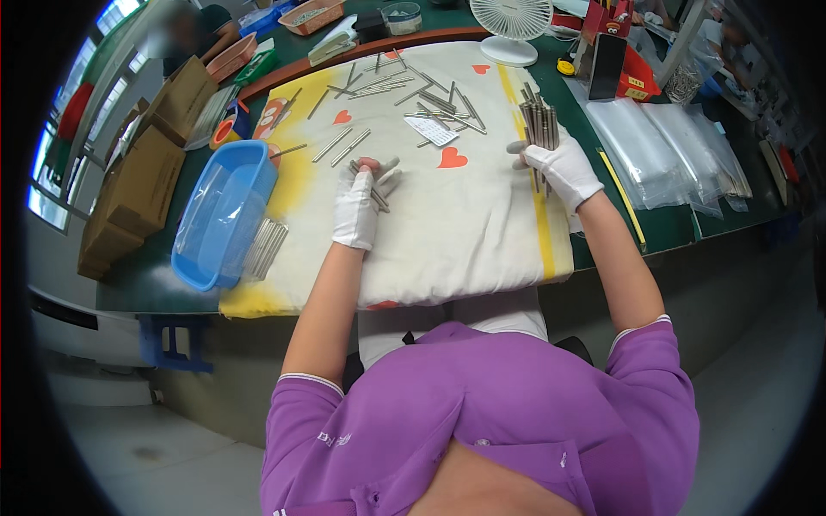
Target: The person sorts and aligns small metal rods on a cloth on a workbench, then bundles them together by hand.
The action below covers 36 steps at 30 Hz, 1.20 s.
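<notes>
My right hand (559,165), in a white glove, is closed round an upright bundle of thin metal rods (539,125) above the cloth's right side. Over the middle of the cloth, my left hand (361,205), gloved with a bare fingertip showing, grips a few short metal rods (379,199). Many loose metal rods (379,86) lie scattered on the white cloth (447,232) beyond both hands. Two pairs of rods (351,148) rest just past my left hand. A small paper slip (431,130) lies among the far rods.
A blue plastic basin (202,258) stands at the left, with a row of rods (267,249) beside it. Cardboard boxes (142,185) border the left edge. Plastic bags (637,155) and a yellow strip (621,198) lie at right. A white fan (509,52) stands at the back.
</notes>
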Motion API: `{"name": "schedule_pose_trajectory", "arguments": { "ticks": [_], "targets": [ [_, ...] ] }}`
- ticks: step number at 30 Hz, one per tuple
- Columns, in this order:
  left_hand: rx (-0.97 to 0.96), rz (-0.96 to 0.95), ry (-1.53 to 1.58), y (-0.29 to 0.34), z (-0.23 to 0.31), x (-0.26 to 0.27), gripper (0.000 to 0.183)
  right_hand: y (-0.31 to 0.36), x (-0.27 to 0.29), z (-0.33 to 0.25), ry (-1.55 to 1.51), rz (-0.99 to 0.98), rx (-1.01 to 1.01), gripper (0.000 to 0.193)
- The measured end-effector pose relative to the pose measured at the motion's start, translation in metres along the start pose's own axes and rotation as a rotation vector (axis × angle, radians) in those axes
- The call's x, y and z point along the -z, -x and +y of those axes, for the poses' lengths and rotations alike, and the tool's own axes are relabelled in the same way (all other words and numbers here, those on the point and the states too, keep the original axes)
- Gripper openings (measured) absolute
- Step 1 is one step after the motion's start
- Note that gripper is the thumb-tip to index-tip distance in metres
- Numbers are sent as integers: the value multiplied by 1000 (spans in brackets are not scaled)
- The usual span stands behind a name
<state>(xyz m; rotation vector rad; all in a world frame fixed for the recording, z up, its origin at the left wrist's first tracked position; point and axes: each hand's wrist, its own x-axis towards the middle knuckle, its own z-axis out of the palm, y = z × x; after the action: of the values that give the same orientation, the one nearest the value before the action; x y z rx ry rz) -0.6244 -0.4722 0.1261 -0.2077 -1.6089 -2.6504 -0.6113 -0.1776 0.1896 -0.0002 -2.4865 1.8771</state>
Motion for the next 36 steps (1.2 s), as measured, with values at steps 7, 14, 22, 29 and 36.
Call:
{"name": "schedule_pose_trajectory", "arguments": {
  "ticks": [7, 14, 22, 29, 36],
  "targets": [
    [-87, 26, -91, 3, 2, -21, 29, -17, -145, -11, -356, -336, 268, 32],
    [-266, -24, -533, 20, -19, -19, 46, -13, -164, 23, -247, -343, 253, 43],
    [-312, -330, -762, 18, 27, -6, 68, -9, -162, 24, -388, -551, 359, 27],
    [-261, -600, -776, -9, 39, 4, 77, -9, -150, 8, -246, -644, 285, 32],
    [-39, -716, -651, -17, 54, -18, 84, -5, -158, 13, -88, -422, 381, 38]
  ]
}}
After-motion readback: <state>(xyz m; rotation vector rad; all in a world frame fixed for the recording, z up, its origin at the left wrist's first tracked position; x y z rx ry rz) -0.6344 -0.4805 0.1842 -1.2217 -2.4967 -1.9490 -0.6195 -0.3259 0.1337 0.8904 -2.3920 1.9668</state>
